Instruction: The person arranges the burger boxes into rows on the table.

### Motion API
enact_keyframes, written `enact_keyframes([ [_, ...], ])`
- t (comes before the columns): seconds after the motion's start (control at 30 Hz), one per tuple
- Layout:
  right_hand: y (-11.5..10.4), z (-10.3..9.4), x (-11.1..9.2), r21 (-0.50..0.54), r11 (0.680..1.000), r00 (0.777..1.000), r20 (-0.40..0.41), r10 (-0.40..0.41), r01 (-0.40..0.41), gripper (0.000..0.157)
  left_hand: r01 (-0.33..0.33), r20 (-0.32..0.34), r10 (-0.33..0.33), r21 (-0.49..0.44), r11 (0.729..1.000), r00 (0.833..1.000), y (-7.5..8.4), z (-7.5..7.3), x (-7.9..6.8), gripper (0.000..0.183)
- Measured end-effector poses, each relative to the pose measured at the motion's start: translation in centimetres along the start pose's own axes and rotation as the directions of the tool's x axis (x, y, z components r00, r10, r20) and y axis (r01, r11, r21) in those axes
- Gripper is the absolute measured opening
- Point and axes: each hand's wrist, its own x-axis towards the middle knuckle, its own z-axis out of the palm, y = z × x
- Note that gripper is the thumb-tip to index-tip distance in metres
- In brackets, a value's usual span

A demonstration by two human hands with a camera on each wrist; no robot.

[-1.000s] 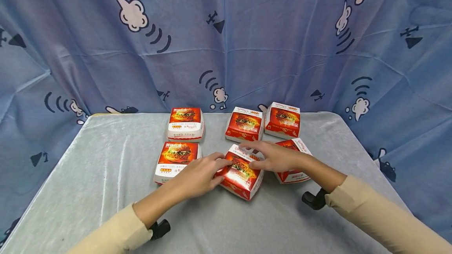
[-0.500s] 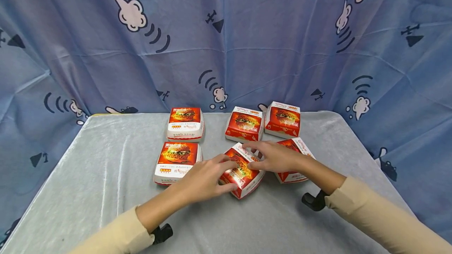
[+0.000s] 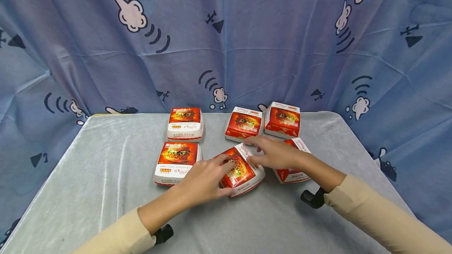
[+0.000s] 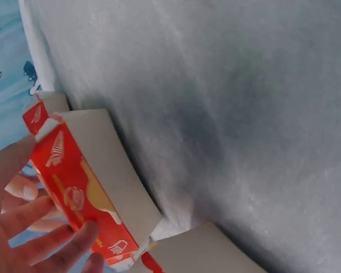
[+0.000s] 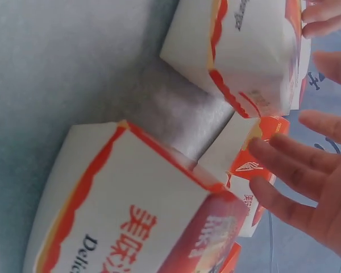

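Note:
In the head view, a red-and-white burger box (image 3: 240,169) sits askew at the middle of the table, between both hands. My left hand (image 3: 205,179) touches its left side, fingers spread; in the left wrist view the fingers (image 4: 65,242) lie along the box's red side face (image 4: 82,196). Over its far right corner reaches my right hand (image 3: 273,153). The right wrist view shows the right hand's fingers (image 5: 292,170) extended and spread; whether its thumb touches the box cannot be told. Another burger box (image 3: 291,173) lies partly hidden under the right hand.
Two burger boxes, one at the back (image 3: 185,124) and one nearer (image 3: 177,162), stand in line on the left. Two more, a centre box (image 3: 244,124) and a right box (image 3: 282,120), stand at the back edge. A grey cloth (image 3: 116,160) covers the table; a blue curtain (image 3: 226,42) hangs behind.
The middle burger box has turned clockwise on the table, its white strip swinging from the far left to the far right. My left hand has shifted slightly right along with it; the right hand has hardly moved.

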Motion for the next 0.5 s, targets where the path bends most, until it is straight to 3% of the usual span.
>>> enact_keyframes([
  [0.23, 0.4, -0.1, 0.7, 0.026, 0.998, 0.998, 0.012, -0.064, 0.063, 0.062, 0.01, 0.071, -0.008, -0.025, 1.0, 0.997, -0.2, -0.3, 0.0, 0.05],
  [0.5, 0.7, 0.1, 1.1, 0.025, 0.994, 0.992, 0.064, -0.109, 0.107, 0.061, 0.002, 0.063, 0.002, -0.066, 0.998, 0.998, -0.5, -0.5, 0.0, 0.045],
])
